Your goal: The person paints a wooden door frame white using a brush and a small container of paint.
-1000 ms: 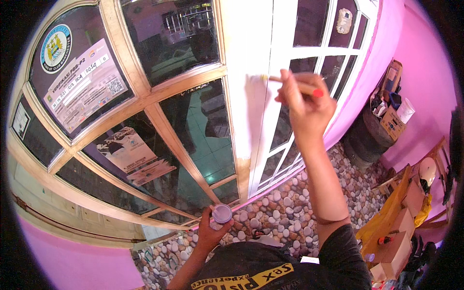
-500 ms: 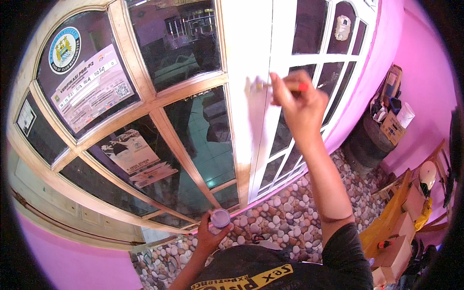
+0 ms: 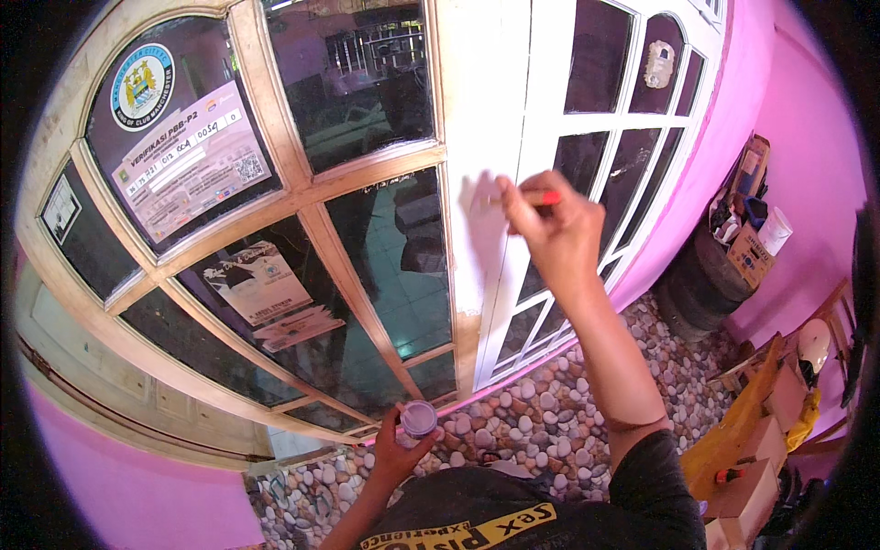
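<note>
The right hand [image 3: 555, 234] is raised high, with the arm stretched up from the lower edge. Its grip is closed tight on a thin paintbrush [image 3: 522, 197] with a red-orange handle. The brush points left, and its tip touches the white post [image 3: 481, 137] between the brown window frame [image 3: 312, 229] and the white window frame [image 3: 550, 110].

The left hand [image 3: 399, 449] is low, near the person's chest, with the elbow bent. Its fingers wrap around a small round paint pot [image 3: 419, 418], held open side up. The pot is well below the brush, over the floor of round stones [image 3: 550, 431].
</note>
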`<move>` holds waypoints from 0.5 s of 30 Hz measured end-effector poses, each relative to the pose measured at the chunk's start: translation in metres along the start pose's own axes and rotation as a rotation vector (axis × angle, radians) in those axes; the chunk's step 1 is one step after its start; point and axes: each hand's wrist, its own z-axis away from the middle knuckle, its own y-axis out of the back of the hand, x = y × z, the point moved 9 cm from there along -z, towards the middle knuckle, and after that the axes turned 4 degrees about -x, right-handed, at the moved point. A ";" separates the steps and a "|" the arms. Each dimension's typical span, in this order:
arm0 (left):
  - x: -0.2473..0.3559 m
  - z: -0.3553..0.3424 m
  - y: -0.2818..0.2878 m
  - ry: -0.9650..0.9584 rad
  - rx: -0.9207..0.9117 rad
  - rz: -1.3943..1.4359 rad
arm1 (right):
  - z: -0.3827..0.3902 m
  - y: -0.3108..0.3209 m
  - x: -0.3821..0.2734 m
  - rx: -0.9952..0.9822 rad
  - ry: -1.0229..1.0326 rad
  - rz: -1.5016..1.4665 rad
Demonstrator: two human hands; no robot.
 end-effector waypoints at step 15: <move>-0.003 0.005 0.006 -0.003 0.016 -0.007 | 0.065 -0.024 0.039 -0.183 -0.196 0.016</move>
